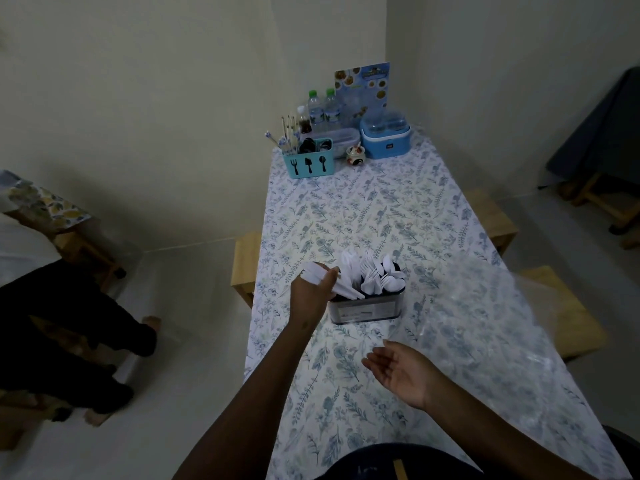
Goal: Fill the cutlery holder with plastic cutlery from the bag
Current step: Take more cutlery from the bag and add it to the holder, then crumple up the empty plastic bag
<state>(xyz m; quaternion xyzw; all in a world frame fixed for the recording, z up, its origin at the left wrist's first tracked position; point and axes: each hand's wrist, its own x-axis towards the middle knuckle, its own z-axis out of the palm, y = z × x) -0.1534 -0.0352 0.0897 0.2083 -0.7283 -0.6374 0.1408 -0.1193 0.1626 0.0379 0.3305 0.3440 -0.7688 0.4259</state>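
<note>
A dark cutlery holder [367,310] stands on the floral tablecloth [381,209] near the middle of the table. White plastic spoons and forks [381,277] stick up from its right side. My left hand [310,299] is at the holder's left end, shut on a bunch of white plastic knives [323,273] angled into the holder. My right hand [403,370] hovers palm up, fingers apart and empty, in front of the holder. A clear plastic bag [485,306] lies flat on the table to the right.
At the far end stand a teal cutlery caddy [309,163], water bottles [322,110], a blue container [385,136], a small jar [355,155] and a menu card [363,86]. Wooden stools [244,265] flank the table. A person's legs [69,323] are at the left.
</note>
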